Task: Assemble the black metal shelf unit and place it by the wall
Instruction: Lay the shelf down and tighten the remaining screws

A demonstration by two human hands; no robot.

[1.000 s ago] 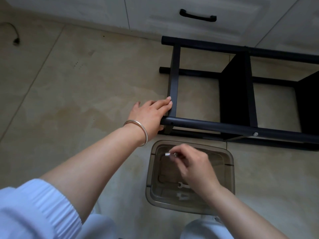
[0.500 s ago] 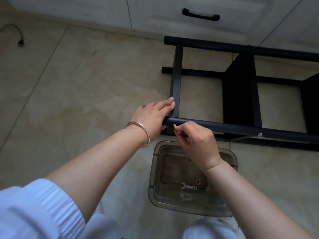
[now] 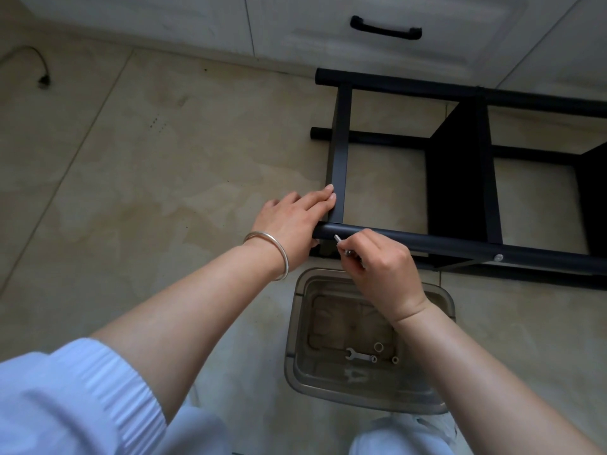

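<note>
Head view, looking down at a tiled floor (image 3: 138, 178). Black metal shelf unit (image 3: 460, 178), lying on its side on the floor at right, just in front of white cabinet fronts (image 3: 328, 27) along the far edge; one front carries a black handle (image 3: 385, 28). Left hand (image 3: 292, 221), wearing a silver bangle (image 3: 272, 252) at the wrist, rests at the near-left corner of the frame: fingers straight, their tips against the flat black crossbar (image 3: 340, 152), palm against the end of the round black near tube (image 3: 460, 246). Right hand (image 3: 381, 267), fingers curled, pinches a small silver bolt (image 3: 341, 245) whose tip touches the near tube just right of the left hand. A silver bolt head (image 3: 498, 257) sits farther right on the same tube. Translucent grey plastic tray (image 3: 437, 402), on the floor near the person and just below the frame, partly covered by the right forearm; inside it lie a small flat silver wrench (image 3: 359, 356) and a few small rings, possibly washers or nuts (image 3: 378, 347). A dark cable (image 3: 41, 65) lies on the floor at far left. Light blue sleeve (image 3: 65, 399) at lower left.
</note>
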